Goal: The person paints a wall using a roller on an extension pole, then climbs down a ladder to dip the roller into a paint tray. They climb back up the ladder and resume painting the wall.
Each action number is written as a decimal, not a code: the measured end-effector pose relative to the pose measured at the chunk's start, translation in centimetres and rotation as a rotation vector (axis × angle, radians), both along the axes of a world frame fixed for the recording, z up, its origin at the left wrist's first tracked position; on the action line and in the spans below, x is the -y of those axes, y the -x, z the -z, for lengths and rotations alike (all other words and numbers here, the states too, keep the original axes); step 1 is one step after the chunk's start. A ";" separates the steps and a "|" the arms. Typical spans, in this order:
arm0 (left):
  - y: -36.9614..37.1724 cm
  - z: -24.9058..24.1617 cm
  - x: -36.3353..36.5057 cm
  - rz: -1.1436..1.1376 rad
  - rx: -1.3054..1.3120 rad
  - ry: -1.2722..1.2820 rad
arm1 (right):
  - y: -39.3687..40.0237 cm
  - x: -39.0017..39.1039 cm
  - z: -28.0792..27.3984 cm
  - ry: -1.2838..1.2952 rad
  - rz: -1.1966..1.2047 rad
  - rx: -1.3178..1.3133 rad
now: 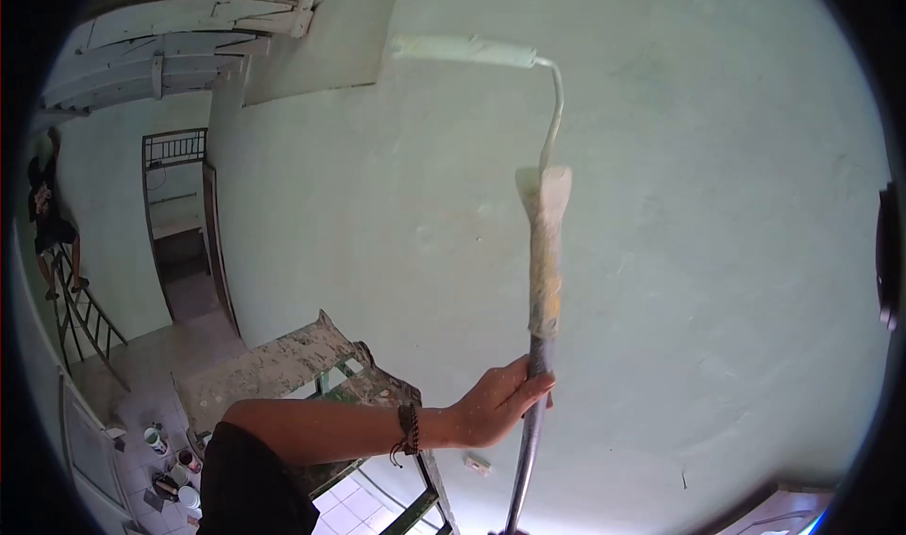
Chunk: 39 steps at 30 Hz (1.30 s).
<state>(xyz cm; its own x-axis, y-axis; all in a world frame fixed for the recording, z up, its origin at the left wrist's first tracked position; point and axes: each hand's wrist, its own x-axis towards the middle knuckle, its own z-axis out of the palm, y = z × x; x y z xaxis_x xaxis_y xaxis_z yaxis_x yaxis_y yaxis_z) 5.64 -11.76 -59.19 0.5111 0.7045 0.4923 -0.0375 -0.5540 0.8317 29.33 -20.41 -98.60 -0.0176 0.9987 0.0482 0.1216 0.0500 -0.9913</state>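
My left hand [500, 403] reaches in from the lower left, its fingers closed around the metal pole of a paint roller [545, 242]. The pole rises nearly upright to the roller's pale, taped-looking handle and bent wire frame [557, 101]. At the top, the roller's whitish sleeve [467, 52] lies level against the pale green wall [698, 252], near a ceiling-side panel edge. The pole runs down out of the picture at the bottom, and my right hand does not show clearly there.
A paint-stained scaffold platform [274, 365] stands below my left arm. Several paint buckets [189, 497] sit on the tiled floor. Far left, another person [47, 205] stands on a ladder [87, 313] by the wall, near a doorway [179, 238]. A wall socket [478, 463] is low down.
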 end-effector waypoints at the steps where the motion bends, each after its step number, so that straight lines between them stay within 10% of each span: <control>1: -0.1 1.1 -0.2 0.033 -0.018 0.095 | -0.4 -2.9 -0.5 0.084 -0.124 0.340; 6: -0.5 4.6 -2.3 0.119 -0.037 0.222 | 2.8 -5.4 -16.5 0.069 -0.277 0.208; 13: -0.4 2.8 -2.1 -0.131 -0.317 0.143 | 6.2 -8.7 -17.5 0.038 -0.122 0.059; 15: 0.6 0.5 -1.9 -0.267 -0.941 -0.100 | 6.4 -9.8 -15.8 0.014 -0.128 0.027; 19: 3.1 -3.7 -2.1 -0.709 -0.290 -1.326 | 6.5 -9.4 -13.4 0.013 -0.081 0.077; 24: 7.9 -10.4 -2.2 -1.163 -0.265 -1.628 | 7.3 -8.0 -13.5 0.002 -0.093 0.142; 39: 11.3 -13.0 -1.2 -1.296 -0.563 -1.472 | 8.4 -7.5 -13.4 0.021 -0.129 0.261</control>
<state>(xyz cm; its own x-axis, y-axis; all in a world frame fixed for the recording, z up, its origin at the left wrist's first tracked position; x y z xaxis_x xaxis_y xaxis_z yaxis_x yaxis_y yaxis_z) -5.69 -10.56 -46.22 0.4090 0.0047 0.9125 0.9002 -0.1660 -0.4026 20.92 -12.94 -85.15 -0.1533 0.9882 0.0048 0.3664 0.0614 -0.9284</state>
